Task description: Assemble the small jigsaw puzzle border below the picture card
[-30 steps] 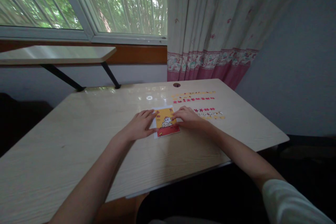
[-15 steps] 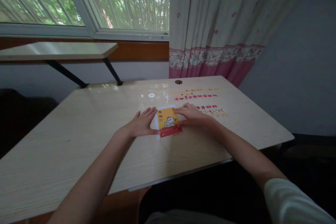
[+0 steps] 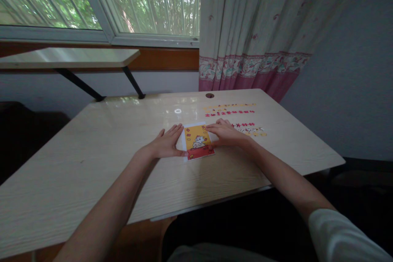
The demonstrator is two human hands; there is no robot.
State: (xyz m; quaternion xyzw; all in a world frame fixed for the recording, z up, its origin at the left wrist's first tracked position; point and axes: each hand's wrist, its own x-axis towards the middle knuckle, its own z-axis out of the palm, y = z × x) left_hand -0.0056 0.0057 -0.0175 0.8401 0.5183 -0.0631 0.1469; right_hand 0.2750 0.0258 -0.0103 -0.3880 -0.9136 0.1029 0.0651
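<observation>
A small rectangular picture lies flat on the desk, yellow above and red below, with a white cartoon animal and a pale border along its top and left. My left hand rests at its left side, fingers stretched out, fingertips by the upper left corner and thumb at the lower left. At the right edge is my right hand, thumb and forefinger spread along that side; some of its other fingers look bent. Rows of small red pieces and yellow pieces, shaped like jigsaw pieces, lie beyond my right hand.
The pale wooden desk has a round cable hole near its back edge. A raised shelf on black supports stands at the back left. Behind are a window and a patterned curtain.
</observation>
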